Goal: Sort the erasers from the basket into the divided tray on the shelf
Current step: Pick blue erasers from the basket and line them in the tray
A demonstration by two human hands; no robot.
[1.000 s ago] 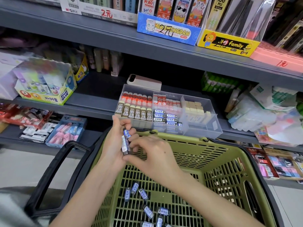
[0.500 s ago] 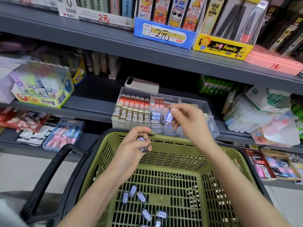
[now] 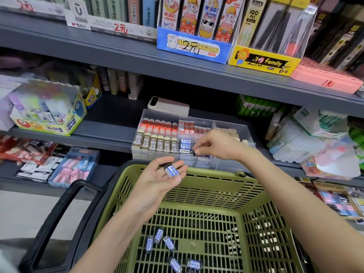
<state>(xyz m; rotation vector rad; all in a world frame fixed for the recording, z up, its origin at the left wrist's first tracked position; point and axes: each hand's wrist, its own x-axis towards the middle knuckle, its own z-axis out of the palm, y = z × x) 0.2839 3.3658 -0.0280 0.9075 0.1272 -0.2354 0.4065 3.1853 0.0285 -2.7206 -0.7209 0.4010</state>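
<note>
**Blue-label erasers going into the tray, one at a time**

The eraser (image 3: 173, 171) next in line has a white body and a blue label. It lies across the fingers of the left hand (image 3: 157, 181), which is held palm up and loosely cupped over the near rim of the green basket (image 3: 197, 175); the thumb rests beside the eraser rather than clamping it. More erasers of the same kind (image 3: 160, 242) lie scattered on the basket floor.

The divided tray (image 3: 234, 128) stands on the shelf (image 3: 110, 129) just behind the basket. Its left compartments hold neat rows of red-topped and brown "2B" erasers, and a middle front compartment holds a stack of blue-label erasers (image 3: 186, 147). The right hand (image 3: 214, 143) is over that compartment with thumb and forefinger pinched together at the stack. Whether it grips an eraser or only presses one into line cannot be told, as the fingers hide the contact.

The step in hand looks like seating a blue-label eraser in its compartment. The next move probably calls for the right hand to come away and take the eraser from the left palm, then lay it label up, aligned with the stack. Much of the sorting remains, judging by the basket. A phone-like device (image 3: 169, 106) lies behind the tray.
</note>
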